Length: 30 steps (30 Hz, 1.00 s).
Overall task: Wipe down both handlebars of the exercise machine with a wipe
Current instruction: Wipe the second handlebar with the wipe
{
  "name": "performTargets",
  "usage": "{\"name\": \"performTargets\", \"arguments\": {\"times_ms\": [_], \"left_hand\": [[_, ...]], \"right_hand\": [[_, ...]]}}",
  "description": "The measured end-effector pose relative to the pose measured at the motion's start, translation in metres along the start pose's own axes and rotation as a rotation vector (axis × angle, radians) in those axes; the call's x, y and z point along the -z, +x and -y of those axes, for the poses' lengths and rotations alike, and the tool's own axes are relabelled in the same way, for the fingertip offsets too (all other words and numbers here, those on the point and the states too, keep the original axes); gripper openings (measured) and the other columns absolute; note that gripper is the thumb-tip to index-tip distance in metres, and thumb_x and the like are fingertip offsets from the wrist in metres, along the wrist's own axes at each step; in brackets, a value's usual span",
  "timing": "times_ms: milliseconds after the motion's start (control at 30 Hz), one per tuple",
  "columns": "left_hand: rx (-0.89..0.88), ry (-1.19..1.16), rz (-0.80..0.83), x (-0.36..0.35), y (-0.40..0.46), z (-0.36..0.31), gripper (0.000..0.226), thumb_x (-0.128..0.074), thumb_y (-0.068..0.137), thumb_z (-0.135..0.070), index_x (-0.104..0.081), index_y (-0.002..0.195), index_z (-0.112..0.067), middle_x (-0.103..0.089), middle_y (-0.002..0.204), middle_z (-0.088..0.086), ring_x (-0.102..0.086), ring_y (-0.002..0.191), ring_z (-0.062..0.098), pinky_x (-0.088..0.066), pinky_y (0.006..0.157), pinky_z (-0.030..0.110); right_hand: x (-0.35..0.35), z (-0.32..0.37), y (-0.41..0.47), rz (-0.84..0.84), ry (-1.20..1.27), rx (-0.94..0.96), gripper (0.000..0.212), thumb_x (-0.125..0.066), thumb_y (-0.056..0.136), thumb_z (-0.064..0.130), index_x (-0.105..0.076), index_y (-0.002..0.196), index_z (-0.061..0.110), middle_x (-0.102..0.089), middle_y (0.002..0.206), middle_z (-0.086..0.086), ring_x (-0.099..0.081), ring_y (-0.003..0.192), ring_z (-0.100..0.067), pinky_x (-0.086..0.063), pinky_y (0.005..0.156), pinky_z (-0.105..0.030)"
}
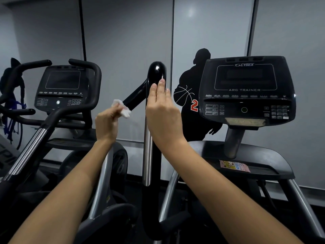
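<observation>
Against the upright black handlebar [156, 74], the right hand [162, 113] lies flat, its grip released with fingers straight, while the left hand [107, 123] pinches a crumpled white wipe [123, 109] on the angled side bar. The wipe looks light, soft and limp, best bunched in the fingertips; the glossy bar is probably rigid and slippery.

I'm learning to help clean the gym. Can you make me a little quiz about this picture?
1. Which hand holds the white wipe?
2. True or false: the right hand has straight fingers against the black handlebar.
3. Pick one: the word under the console screen is A) ARC TRAINER, B) TREADMILL.

Key: 1. the left hand. 2. True. 3. A.
</observation>
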<state>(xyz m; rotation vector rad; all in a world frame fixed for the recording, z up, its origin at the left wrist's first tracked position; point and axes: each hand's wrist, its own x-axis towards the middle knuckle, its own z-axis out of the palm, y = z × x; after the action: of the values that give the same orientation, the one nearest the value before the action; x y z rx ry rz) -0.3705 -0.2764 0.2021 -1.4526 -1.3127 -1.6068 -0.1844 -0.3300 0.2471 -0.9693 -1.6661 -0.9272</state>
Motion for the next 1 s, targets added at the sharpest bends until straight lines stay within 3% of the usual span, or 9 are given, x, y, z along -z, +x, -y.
{"name": "performTargets", "arguments": {"times_ms": [100, 200, 233, 367, 533, 600, 767, 900, 1000], "left_hand": [[0.084, -0.115, -0.05, -0.007, 0.038, -0.027, 0.029, -0.062, 0.082, 0.005, -0.069, 0.108, -0.005, -0.072, 0.096, 0.018, -0.065, 0.081, 0.024, -0.052, 0.077, 0.037], [-0.021, -0.008, 0.147, -0.023, 0.072, -0.049, 0.015, -0.061, 0.084, -0.006, -0.068, 0.097, -0.008, -0.065, 0.076, 0.011, -0.054, 0.072, 0.015, -0.049, 0.07, 0.037], [-0.059, 0.053, 0.226, -0.027, 0.076, -0.053, 0.008, -0.059, 0.085, -0.01, -0.066, 0.09, -0.007, -0.062, 0.07, 0.011, -0.036, 0.072, 0.011, -0.048, 0.066, 0.038], [-0.116, 0.186, 0.319, -0.028, 0.071, -0.045, 0.005, -0.058, 0.082, -0.008, -0.06, 0.078, -0.006, -0.056, 0.062, 0.007, -0.046, 0.057, 0.032, -0.049, 0.059, 0.041], [0.056, 0.185, 0.311, -0.007, 0.052, -0.013, 0.033, -0.052, 0.075, 0.014, -0.072, 0.084, -0.012, -0.07, 0.078, 0.014, -0.064, 0.072, 0.034, -0.053, 0.066, 0.04], [0.063, 0.14, 0.254, -0.006, 0.059, -0.02, 0.028, -0.054, 0.08, 0.01, -0.073, 0.09, -0.008, -0.07, 0.081, 0.017, -0.063, 0.075, 0.034, -0.049, 0.068, 0.041], [0.008, 0.051, 0.28, -0.031, 0.103, -0.066, 0.016, -0.052, 0.085, -0.007, -0.06, 0.071, -0.006, -0.049, 0.063, 0.013, -0.035, 0.062, 0.022, -0.04, 0.056, 0.038], [0.069, 0.03, 0.426, -0.035, 0.105, -0.072, 0.026, -0.05, 0.083, 0.002, -0.052, 0.059, -0.009, -0.044, 0.06, 0.005, -0.03, 0.06, 0.019, -0.025, 0.05, 0.03], [0.134, 0.125, 0.515, -0.02, 0.091, -0.037, 0.032, -0.049, 0.082, 0.01, -0.058, 0.059, -0.01, -0.052, 0.065, 0.006, -0.042, 0.074, 0.01, -0.035, 0.056, 0.031]], "right_hand": [[0.003, 0.0, 0.0, 0.007, 0.01, -0.012, 0.053, -0.025, 0.077, 0.001, -0.067, 0.11, -0.001, -0.065, 0.112, -0.023, -0.069, 0.093, -0.031, -0.059, 0.063, -0.027], [0.002, 0.0, 0.001, -0.004, 0.017, -0.009, 0.052, -0.026, 0.078, 0.0, -0.066, 0.11, -0.001, -0.065, 0.112, -0.024, -0.069, 0.093, -0.032, -0.06, 0.061, -0.027], [0.002, -0.001, 0.0, -0.001, 0.011, -0.007, 0.052, -0.026, 0.078, 0.001, -0.066, 0.111, -0.001, -0.065, 0.113, -0.024, -0.069, 0.093, -0.032, -0.06, 0.062, -0.027], [0.002, -0.001, 0.0, 0.005, 0.008, -0.003, 0.053, -0.024, 0.079, 0.002, -0.066, 0.112, -0.001, -0.065, 0.114, -0.023, -0.069, 0.094, -0.031, -0.06, 0.064, -0.027], [0.003, 0.0, 0.0, 0.009, 0.011, -0.015, 0.053, -0.024, 0.078, 0.001, -0.067, 0.11, 0.001, -0.066, 0.112, -0.022, -0.07, 0.092, -0.03, -0.059, 0.06, -0.025], [0.003, -0.001, 0.0, 0.002, -0.002, -0.012, 0.053, -0.024, 0.079, 0.0, -0.067, 0.111, 0.001, -0.065, 0.113, -0.022, -0.069, 0.093, -0.03, -0.059, 0.061, -0.025], [0.002, -0.001, -0.001, 0.001, -0.006, -0.006, 0.053, -0.025, 0.08, 0.001, -0.067, 0.111, 0.002, -0.066, 0.113, -0.021, -0.069, 0.093, -0.029, -0.058, 0.06, -0.025], [0.0, -0.002, -0.001, -0.01, 0.006, -0.003, 0.051, -0.026, 0.08, 0.001, -0.067, 0.111, 0.0, -0.065, 0.113, -0.022, -0.07, 0.092, -0.03, -0.059, 0.059, -0.026], [0.0, -0.001, -0.001, -0.009, 0.013, -0.017, 0.052, -0.025, 0.08, 0.0, -0.067, 0.11, -0.001, -0.065, 0.113, -0.023, -0.069, 0.092, -0.031, -0.059, 0.059, -0.027]]}}
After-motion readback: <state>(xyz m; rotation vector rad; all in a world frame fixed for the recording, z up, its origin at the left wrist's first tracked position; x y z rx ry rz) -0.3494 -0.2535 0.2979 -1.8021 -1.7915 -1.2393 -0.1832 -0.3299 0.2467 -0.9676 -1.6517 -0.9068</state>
